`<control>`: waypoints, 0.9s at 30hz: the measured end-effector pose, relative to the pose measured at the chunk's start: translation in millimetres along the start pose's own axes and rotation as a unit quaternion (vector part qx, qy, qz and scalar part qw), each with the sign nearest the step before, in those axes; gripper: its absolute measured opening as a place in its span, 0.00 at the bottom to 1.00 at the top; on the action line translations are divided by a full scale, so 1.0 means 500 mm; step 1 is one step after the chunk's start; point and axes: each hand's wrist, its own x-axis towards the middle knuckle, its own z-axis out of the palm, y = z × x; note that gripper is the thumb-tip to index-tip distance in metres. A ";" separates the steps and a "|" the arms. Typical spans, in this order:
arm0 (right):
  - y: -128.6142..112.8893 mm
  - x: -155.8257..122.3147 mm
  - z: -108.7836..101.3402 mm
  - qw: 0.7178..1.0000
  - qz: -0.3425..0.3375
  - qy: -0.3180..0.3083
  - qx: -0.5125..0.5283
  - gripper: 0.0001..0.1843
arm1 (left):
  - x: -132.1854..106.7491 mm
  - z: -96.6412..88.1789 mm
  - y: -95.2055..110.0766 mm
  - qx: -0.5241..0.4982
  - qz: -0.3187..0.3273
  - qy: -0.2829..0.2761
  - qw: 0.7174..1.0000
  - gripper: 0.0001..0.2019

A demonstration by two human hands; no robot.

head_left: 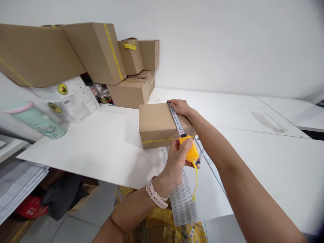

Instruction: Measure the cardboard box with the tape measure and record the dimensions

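A brown cardboard box (154,118) with a yellow tape strip along its near side lies on the white table. Across its top runs the metal blade of a yellow tape measure (191,152), with printed numbers facing up. My left hand (177,157) is wrapped round the tape measure's case at the box's near edge; a yellow strap hangs from it. At the far edge of the box, my right hand (180,107) presses the end of the blade down with its fingers. Below my left hand is a printed sheet (183,202) covered in small dark marks.
Several cardboard boxes (93,50) are stacked at the back left, above white cartons (76,104) with avocado pictures. A mint tumbler (37,121) leans at the left. A clipboard (210,165) lies under my right forearm. Shelves with papers (20,185) stand at lower left.
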 end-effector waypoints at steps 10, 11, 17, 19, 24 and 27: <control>0.004 0.001 0.002 1.000 -0.006 0.002 0.005 0.28 | -0.002 -0.003 -0.002 -0.001 0.007 -0.003 1.000 0.28; 0.003 0.001 0.003 1.000 -0.005 0.001 0.005 0.28 | 0.000 -0.002 -0.002 -0.001 0.007 -0.004 1.000 0.28; -0.006 -0.019 -0.017 0.991 0.014 0.048 0.127 0.27 | -0.006 -0.023 -0.002 0.021 0.034 0.000 0.999 0.25; 0.011 -0.039 -0.033 0.970 0.018 0.127 0.206 0.31 | -0.025 -0.059 -0.002 0.049 0.080 0.003 0.996 0.24; 0.090 -0.153 -0.043 0.912 0.133 0.266 0.283 0.42 | -0.075 -0.202 0.011 0.117 0.226 0.117 0.960 0.29; 0.112 -0.242 -0.020 0.920 0.168 0.173 0.310 0.44 | -0.067 -0.270 0.026 0.140 0.240 0.170 0.946 0.29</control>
